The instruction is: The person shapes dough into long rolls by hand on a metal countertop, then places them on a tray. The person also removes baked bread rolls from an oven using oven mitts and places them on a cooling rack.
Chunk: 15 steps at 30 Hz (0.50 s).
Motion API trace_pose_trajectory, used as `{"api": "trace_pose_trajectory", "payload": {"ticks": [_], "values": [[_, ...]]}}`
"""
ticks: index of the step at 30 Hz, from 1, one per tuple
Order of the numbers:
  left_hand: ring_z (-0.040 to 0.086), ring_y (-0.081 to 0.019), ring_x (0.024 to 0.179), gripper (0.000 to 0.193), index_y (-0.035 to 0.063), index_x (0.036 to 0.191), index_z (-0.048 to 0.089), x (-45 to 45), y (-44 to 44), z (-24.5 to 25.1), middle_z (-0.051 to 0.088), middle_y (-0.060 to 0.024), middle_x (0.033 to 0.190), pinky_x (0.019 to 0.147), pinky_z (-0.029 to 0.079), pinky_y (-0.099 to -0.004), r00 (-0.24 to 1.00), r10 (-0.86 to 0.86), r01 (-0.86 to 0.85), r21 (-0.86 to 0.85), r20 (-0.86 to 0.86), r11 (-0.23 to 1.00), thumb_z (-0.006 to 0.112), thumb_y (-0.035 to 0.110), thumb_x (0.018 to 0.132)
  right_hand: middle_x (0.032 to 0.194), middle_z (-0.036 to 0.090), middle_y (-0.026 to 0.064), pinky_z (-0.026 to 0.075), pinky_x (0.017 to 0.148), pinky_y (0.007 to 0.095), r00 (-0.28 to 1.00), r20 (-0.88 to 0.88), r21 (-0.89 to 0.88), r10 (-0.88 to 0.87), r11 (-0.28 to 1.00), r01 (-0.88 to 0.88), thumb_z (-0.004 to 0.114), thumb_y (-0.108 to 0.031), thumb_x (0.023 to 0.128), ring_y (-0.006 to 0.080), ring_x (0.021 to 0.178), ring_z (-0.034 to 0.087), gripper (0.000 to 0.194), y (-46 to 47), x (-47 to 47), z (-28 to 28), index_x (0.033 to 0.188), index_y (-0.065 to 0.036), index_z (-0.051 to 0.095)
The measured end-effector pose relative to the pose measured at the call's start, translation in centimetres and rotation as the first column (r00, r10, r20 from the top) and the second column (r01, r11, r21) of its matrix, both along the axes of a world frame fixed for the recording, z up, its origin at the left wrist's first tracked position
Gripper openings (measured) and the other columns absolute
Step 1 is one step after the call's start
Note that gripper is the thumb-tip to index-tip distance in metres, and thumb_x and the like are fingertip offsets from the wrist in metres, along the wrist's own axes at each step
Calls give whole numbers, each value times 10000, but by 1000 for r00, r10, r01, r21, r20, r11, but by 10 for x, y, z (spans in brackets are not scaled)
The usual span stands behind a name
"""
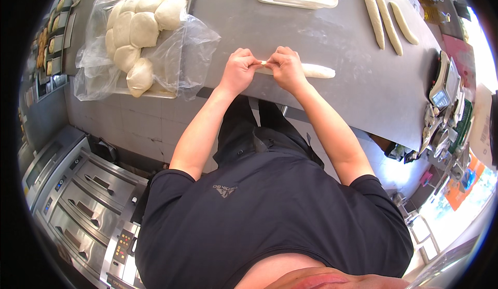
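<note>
A pale dough roll lies crosswise on the steel worktable near its front edge. My left hand pinches the dough at the roll's left part between thumb and fingers. Right beside it, my right hand pinches the same dough, the fingertips of both hands almost touching. The roll's rounded right end sticks out past my right hand; its left end is mostly hidden by my hands. Several rounded dough pieces sit close together on plastic film over a metal tray at the left. Long dough strips lie at the upper right.
A rectangular tray with a pale, floury surface stands at the table's far side. A digital scale and assorted utensils are at the right edge. Plastic film spreads over the tray's right side. A steel deck oven stands at the lower left.
</note>
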<state>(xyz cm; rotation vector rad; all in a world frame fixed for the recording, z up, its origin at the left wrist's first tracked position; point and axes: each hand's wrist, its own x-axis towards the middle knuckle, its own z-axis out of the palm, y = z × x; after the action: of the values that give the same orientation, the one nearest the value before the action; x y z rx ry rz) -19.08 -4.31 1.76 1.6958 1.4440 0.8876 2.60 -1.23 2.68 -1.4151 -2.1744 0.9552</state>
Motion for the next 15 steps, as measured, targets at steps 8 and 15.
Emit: {"api": "trace_pose_trajectory", "payload": {"ticks": [8,15], "values": [[669,-249,1006,130,43,1032,872,-11,-10,4,758,-29,1012,862,579,-378,990,136,-129,138,-40,982,897,49,904,1051,719,21,490,939,436,997,-62,62,35,998,-31,842,-167,952,287,1091,662,142,0,-8,14,1084,-123,869],[655,-240,984,98,47,1015,867,-20,-12,-7,740,-31,981,859,576,-368,996,92,-92,-93,-8,991,882,41,919,991,703,30,482,924,447,998,2,6,67,998,-67,823,-168,943,304,1050,664,73,9,-26,-4,944,-100,850]]}}
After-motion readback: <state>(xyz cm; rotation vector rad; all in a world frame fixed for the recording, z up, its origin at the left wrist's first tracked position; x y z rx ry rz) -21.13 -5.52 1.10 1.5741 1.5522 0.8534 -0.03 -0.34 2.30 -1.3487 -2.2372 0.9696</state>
